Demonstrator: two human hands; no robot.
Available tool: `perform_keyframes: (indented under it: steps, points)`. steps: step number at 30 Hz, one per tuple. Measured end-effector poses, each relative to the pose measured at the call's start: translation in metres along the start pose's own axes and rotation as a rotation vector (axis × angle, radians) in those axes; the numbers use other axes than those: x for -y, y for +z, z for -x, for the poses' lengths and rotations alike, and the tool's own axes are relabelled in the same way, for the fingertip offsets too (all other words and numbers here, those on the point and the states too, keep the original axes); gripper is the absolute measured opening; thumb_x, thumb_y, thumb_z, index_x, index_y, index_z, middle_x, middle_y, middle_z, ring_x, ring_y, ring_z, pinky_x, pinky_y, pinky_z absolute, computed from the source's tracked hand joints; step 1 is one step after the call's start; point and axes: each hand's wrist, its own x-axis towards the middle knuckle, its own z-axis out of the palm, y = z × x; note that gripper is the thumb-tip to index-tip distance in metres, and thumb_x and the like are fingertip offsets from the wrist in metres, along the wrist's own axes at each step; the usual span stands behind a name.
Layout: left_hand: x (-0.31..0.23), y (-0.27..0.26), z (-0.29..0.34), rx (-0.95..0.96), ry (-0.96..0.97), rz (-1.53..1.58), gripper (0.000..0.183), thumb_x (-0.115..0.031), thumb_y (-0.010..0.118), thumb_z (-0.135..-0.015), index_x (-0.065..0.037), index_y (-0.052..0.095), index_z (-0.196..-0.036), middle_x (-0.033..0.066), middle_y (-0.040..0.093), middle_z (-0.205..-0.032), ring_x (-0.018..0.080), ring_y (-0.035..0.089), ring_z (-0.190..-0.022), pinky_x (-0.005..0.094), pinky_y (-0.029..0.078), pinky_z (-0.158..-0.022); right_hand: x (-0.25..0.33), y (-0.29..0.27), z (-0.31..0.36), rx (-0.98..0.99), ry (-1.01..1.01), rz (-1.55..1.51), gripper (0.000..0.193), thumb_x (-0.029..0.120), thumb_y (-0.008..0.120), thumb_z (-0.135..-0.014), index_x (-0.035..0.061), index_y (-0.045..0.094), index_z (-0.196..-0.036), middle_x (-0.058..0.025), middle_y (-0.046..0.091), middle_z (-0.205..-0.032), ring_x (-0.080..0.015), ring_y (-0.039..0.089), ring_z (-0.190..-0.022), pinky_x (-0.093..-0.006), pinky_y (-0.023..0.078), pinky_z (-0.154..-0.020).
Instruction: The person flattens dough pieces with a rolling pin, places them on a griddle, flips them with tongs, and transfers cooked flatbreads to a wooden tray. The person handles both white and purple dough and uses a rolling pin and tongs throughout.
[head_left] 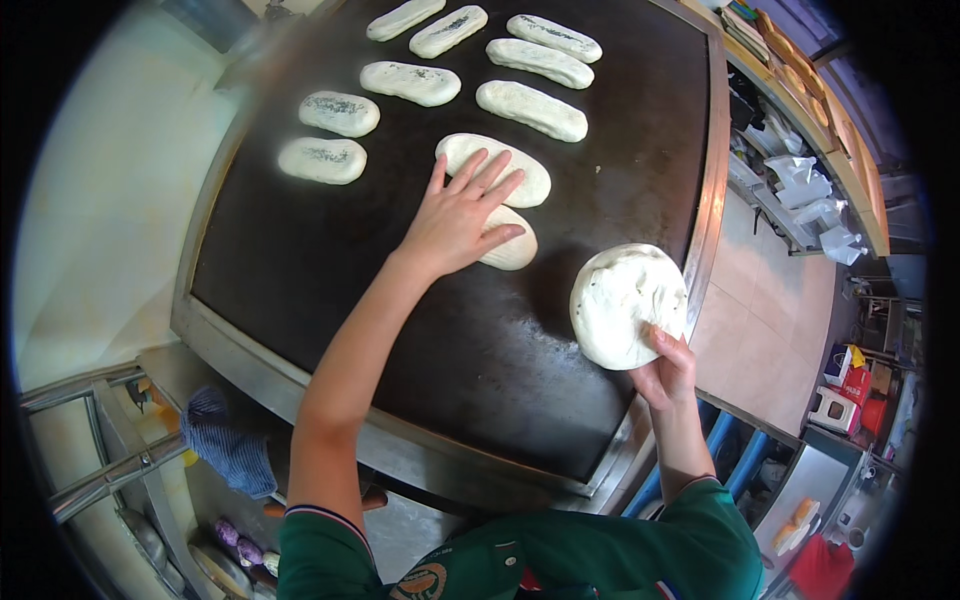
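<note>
White oval doughs [528, 183] are seemingly being arranged, left hand [455, 222] splaying, right hand [670, 376] pinching a round white dough [620, 300], next likely needing support.

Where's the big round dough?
In the head view, the round dough is right of centre, held in the right hand, near the right edge of the dark griddle.

I wear a dark green shirt [600, 550] with short sleeves; a narrow striped trim [335, 514], partly white and red, edges the left one; a round orange-brown emblem [420, 582] sits on the front, near a small pale button [510, 561]; my left hand [462, 220] and right hand [668, 372] are bare.
</note>
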Motion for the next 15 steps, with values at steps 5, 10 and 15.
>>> perform_keyframes:
  steps: [5,10,15]
  points:
    - [-0.033,0.012,-0.017,-0.058,0.012,0.043,0.069,-0.049,0.054,-0.085,-0.020,0.030,-0.143,0.0034,0.025,-0.150,0.0276,0.022,-0.138,0.0538,0.014,-0.111,0.017,0.001,-0.018,0.011,-0.042,0.004,0.058,0.007,0.059,-0.084,-0.0014,0.034,-0.136,-0.0163,0.045,-0.135,-0.0305,0.044,-0.125,-0.0465,0.034,-0.106]
    - [-0.086,0.034,-0.042,-0.192,0.022,0.328,0.061,-0.048,0.050,-0.085,-0.017,0.040,-0.137,0.0041,0.035,-0.144,0.0265,0.030,-0.134,0.0531,0.022,-0.108,0.025,0.036,-0.048,0.011,-0.041,0.106,0.054,0.009,0.057,-0.086,-0.0010,0.036,-0.135,-0.0153,0.048,-0.132,-0.0285,0.045,-0.124,-0.0455,0.035,-0.106]
    - [-0.107,0.003,-0.011,-0.062,-0.051,0.485,0.047,-0.038,0.056,-0.085,-0.010,0.052,-0.122,0.0142,0.046,-0.132,0.0299,0.034,-0.130,0.0463,0.020,-0.111,-0.005,0.093,-0.119,0.130,-0.024,0.180,0.050,0.006,0.062,-0.084,0.0002,0.044,-0.129,-0.0129,0.054,-0.124,-0.0224,0.052,-0.115,-0.0365,0.039,-0.101]
